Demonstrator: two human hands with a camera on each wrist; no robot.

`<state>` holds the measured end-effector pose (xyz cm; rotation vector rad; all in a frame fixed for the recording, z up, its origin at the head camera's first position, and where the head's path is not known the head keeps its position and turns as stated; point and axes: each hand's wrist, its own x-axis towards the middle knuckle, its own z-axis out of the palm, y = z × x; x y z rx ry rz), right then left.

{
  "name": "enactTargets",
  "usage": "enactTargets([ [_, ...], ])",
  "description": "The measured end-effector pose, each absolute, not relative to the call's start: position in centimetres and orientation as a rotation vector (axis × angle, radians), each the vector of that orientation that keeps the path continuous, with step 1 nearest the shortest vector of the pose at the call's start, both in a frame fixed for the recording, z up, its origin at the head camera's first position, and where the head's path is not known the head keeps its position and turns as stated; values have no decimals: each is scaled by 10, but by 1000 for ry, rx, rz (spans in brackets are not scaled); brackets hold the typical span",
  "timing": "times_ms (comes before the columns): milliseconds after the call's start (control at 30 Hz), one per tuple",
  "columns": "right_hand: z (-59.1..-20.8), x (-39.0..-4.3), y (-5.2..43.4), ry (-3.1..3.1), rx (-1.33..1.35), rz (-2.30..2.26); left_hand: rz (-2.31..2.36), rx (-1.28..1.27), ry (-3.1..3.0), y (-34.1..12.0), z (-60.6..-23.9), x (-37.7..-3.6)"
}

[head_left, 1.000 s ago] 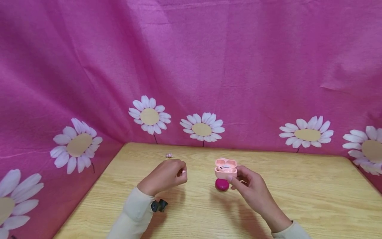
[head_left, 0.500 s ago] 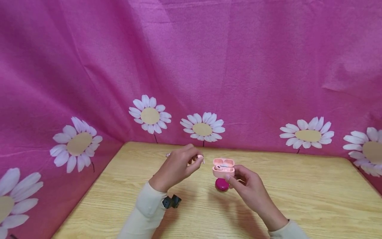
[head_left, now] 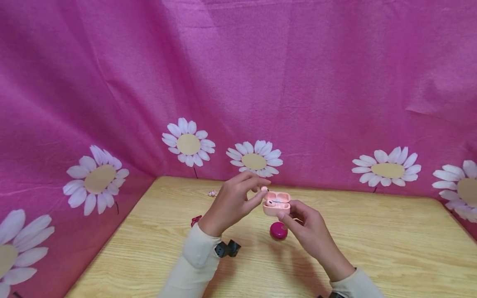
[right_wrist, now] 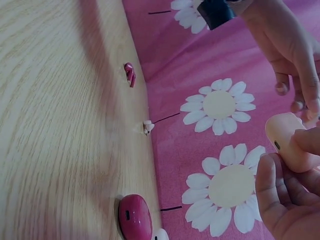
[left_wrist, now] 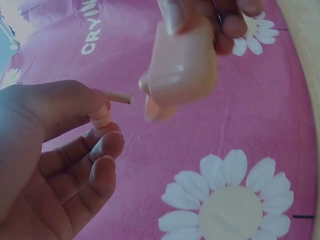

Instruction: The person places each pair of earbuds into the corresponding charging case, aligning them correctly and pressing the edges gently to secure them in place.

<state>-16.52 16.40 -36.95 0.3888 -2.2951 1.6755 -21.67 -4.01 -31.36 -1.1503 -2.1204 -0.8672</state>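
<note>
Between thumb and forefinger, my left hand [head_left: 234, 201] pinches a peach earbud [head_left: 264, 189], its stem [left_wrist: 120, 97] pointing toward the case in the left wrist view. My right hand [head_left: 312, 234] grips the peach earbud case [head_left: 276, 210] above the table, lid up. Another earbud [head_left: 270, 203] sits in the case's left slot, while the right slot shows bare. The held earbud is right at the case's left edge in the head view. In the right wrist view the case [right_wrist: 284, 137] shows its underside with a charging port.
A closed magenta case [head_left: 278, 231] lies on the wooden table [head_left: 372, 236] below the peach one. Magenta earbuds [head_left: 195, 220] lie partly hidden behind my left wrist. Pale pink earbuds [head_left: 212, 193] rest near the back edge, before a pink daisy-print cloth [head_left: 316, 103].
My left hand has carried the earbud rightward and up to the case. The right hand has shifted the case slightly left and up. Magenta earbuds have come into view behind the left wrist.
</note>
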Motion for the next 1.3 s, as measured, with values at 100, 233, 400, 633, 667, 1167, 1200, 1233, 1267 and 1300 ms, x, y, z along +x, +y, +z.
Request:
enactTargets([
  [100,-370,-167,164,-2288,412,1674,-881,-1172,-2107,-34,-311,-216],
  [233,-371,-169,163,-2281,429,1671,-901,-1203,-2089,-26,-308,-214],
  [400,-370,-168,164,-2299,422,1639,-882,-1233,-2069,-23,-309,-212],
  [633,-368,-167,169,-2338,357,1634,-857,-1232,-2055,-21,-313,-211],
  [667,-368,-167,169,-2341,358,1633,-854,-1228,-2052,-20,-314,-211],
  [1167,-368,-165,170,-2318,378,1607,-847,-1146,-2060,-4,-323,-207],
  [1200,-368,-165,170,-2318,377,1605,-841,-1143,-2065,-3,-324,-206],
  [1233,-367,-165,170,-2314,382,1605,-832,-1138,-2069,-2,-324,-206],
  [1267,-368,-166,170,-2307,390,1604,-818,-1135,-2072,-2,-325,-207],
  [1300,-368,-166,169,-2301,396,1604,-802,-1129,-2074,-1,-326,-207],
])
